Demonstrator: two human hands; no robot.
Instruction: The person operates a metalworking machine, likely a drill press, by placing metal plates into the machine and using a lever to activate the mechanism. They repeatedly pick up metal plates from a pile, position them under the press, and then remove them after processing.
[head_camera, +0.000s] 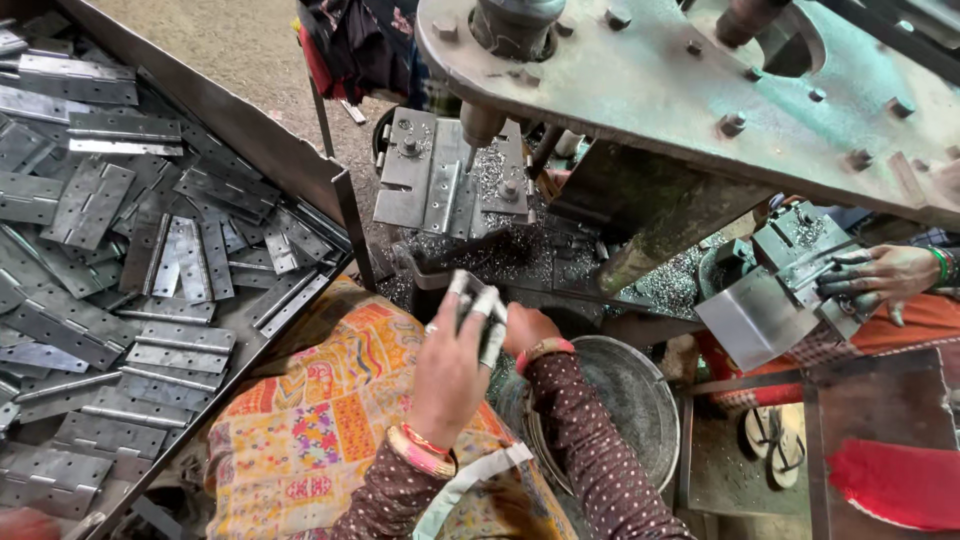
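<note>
At centre frame, below the drill press: one left hand (450, 370), fingers taped white at the tips, closed around one grey metal hinge (480, 312) held upright; one right hand (527, 328), just behind at three o'clock of the left, mostly hidden, touching the same hinge, though whether it is clasped shut cannot be told; two brown dotted sleeves, bangles at both wrists.

At twelve o'clock of the hands: one drill bit (470, 155) pointing down over one jig plate (450, 180) holding flat hinge leaves; metal swarf (520, 250) scattered all around it; one heavy green press plate (680, 90) with bolts, overhead, at one o'clock.

At nine o'clock: one long metal tray (240, 125) heaped with grey hinges (120, 250), too many to count, lying flat and overlapping.

At five o'clock: one round metal basin (630, 400), dark inside.

At three o'clock: one other person's hand (880, 275), grimy, green bangle at the wrist, resting on a second metal fixture (770, 300).

At six o'clock: one patterned yellow-orange cloth (320, 410) over the lap; no labels or packages legible.
</note>
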